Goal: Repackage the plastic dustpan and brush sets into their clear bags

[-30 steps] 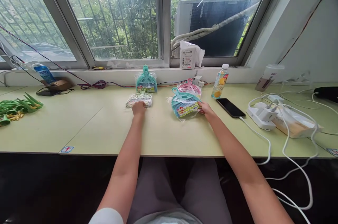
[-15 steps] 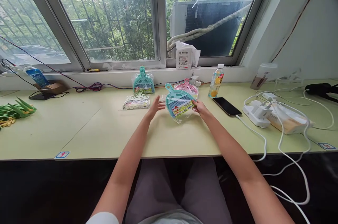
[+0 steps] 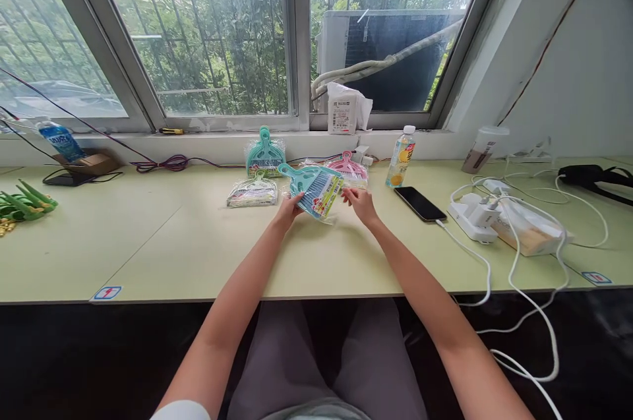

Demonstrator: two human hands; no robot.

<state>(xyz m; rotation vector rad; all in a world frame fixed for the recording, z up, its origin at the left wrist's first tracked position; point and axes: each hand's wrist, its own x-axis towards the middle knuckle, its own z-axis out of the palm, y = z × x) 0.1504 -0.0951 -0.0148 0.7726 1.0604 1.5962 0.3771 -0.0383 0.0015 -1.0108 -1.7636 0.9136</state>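
Turquoise dustpan-and-brush set (image 3: 310, 184) just went two-handed: left hand (image 3: 291, 207) now grips its near-left edge, right hand (image 3: 361, 204) looks pinched on its clear wrapper (image 3: 325, 219), so probably steadier.

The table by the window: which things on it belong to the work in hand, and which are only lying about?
Seemingly part of the job:
wrapped teal dustpan set, held in the left hand, right hand at its edge
similar wrapped pink set, pale green set and green set

Apparently just lying about:
phone
juice bottle
power strip
blue bottle
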